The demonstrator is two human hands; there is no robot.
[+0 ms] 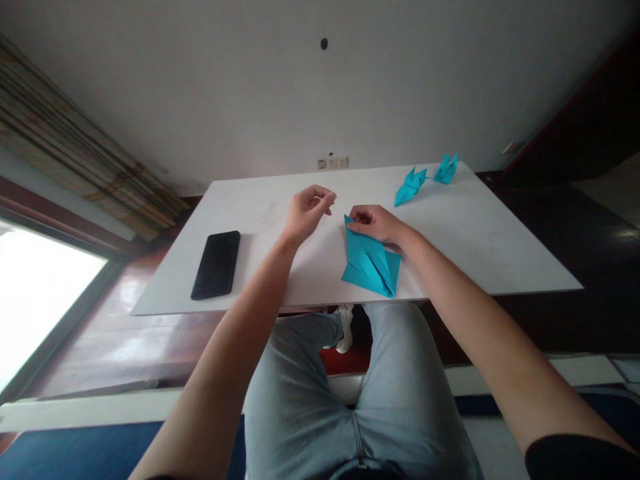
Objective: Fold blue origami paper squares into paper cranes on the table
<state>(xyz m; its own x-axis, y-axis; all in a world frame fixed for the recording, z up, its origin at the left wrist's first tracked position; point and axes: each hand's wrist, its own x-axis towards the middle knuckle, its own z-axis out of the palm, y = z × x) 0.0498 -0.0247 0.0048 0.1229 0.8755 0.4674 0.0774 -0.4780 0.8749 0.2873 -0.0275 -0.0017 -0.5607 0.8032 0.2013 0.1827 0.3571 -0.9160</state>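
Note:
A partly folded sheet of bright blue origami paper [369, 259] lies near the front edge of the white table, with creased flaps and a raised fold down its middle. At its upper corner, my right hand [374, 223] pinches the paper between thumb and fingers. To the left, my left hand [311, 208] hovers over the table, apart from the paper. Its fingers are curled in towards the thumb, and nothing shows in them. Two finished blue paper cranes, one nearer [411, 186] and one farther [446, 169], sit at the back right of the table.
A black smartphone [216, 265] lies on the left of the white table [260, 200]. Behind the table rises a wall with sockets [333, 163]. A curtain [90, 147] hangs at the left, by a bright window. My legs [350, 387] are below the front edge.

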